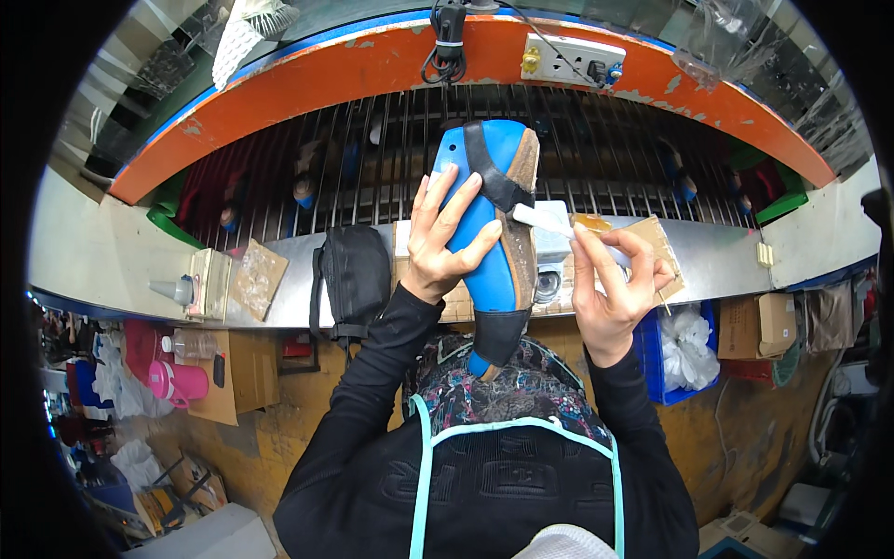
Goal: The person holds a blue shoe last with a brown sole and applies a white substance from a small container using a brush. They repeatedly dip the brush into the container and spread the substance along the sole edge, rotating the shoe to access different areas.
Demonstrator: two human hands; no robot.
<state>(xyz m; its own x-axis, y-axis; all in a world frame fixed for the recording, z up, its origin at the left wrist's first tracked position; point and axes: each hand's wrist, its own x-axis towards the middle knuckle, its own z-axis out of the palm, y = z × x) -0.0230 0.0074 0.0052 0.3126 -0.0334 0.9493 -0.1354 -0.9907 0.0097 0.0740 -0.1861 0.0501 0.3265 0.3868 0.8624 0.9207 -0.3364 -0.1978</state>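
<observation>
the left hand point(445, 238) is wrapped round a blue and black shoe upper mounted on a last, with a bare brown underside point(503, 224), fingers spread along the blue side and thumb hooked under, grasping it firmly. the shoe is held upright in the air above the near edge of the grey metal workbench point(112, 252), toe end up, heel end down against the person's patterned top, with the brown underside turned toward the right hand.

the right hand point(615, 289) pinches a small white-handled brush point(549, 220) between thumb and fingertips, the remaining fingers curled in. the brush tip lies against the edge of the underside, about the middle of its length.

judgement: the step in hand appears to be brushing a coat, likely adhesive or primer, along the margin of the underside. the next stroke calls for a steady grip from the left hand and a slow turn of the shoe so that the brush follows the edge without straying onto the blue side.

on the bench: a black pouch point(354, 275) toward the left of the near edge, a clear packet point(256, 277) and a small grey squeeze bottle point(177, 291) further left. behind runs a conveyor of dark metal rods point(372, 149) under an orange curved rail point(307, 70), which carries a white socket strip point(573, 58). a pink flask point(177, 382) stands below the bench at the left, and a blue crate with white plastic bags point(684, 349) below at the right.
</observation>
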